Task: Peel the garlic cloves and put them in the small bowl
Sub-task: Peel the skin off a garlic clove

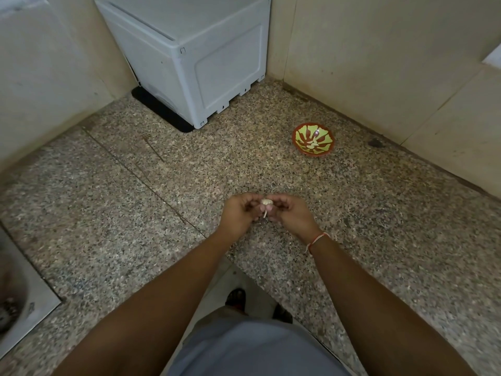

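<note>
A small pale piece of garlic (266, 203) with a thin stalk hanging below it is held between both hands above the speckled granite counter (162, 213). My left hand (238, 213) and my right hand (291, 214) both pinch it with curled fingers, meeting at the fingertips. The small bowl (313, 138), red-rimmed with a green and red pattern, stands on the counter beyond and to the right of my hands. A few pale cloves (311, 143) lie inside it.
A white boxy appliance (195, 55) stands in the back corner of the counter. A steel sink (19, 299) is set in at the far left. Tiled walls close the back and right sides. The counter's front edge runs just below my forearms.
</note>
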